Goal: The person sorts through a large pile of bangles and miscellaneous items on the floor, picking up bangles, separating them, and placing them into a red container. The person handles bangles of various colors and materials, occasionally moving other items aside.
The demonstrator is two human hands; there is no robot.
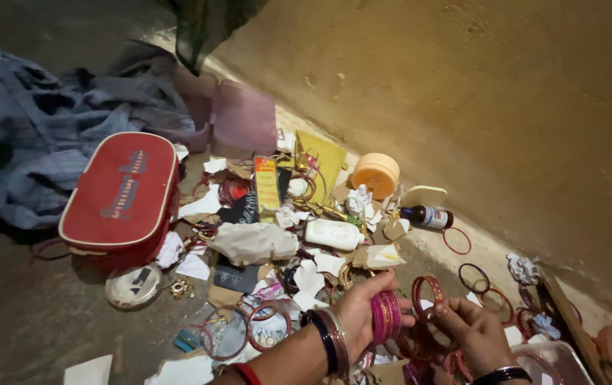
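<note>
My left hand (pixel 357 314) comes up from the bottom centre and grips a stack of pink bangles (pixel 386 316); its wrist wears dark and pale bangles. Just to the right, my right hand (pixel 471 334) pinches a single red bangle (pixel 427 292) between its fingertips, held upright beside the pink stack. A dark band circles the right wrist. Both hands hover over a litter of bangles and paper scraps on the floor.
A red zipped case (pixel 122 194) lies at left beside blue cloth (pixel 28 121). Nearby are an orange round tub (pixel 375 173), a dark bottle (pixel 426 217), a white tube (pixel 333 234), a round tin lid (pixel 133 285) and loose bangles (pixel 473 277). A yellowish wall (pixel 477 93) runs along the right.
</note>
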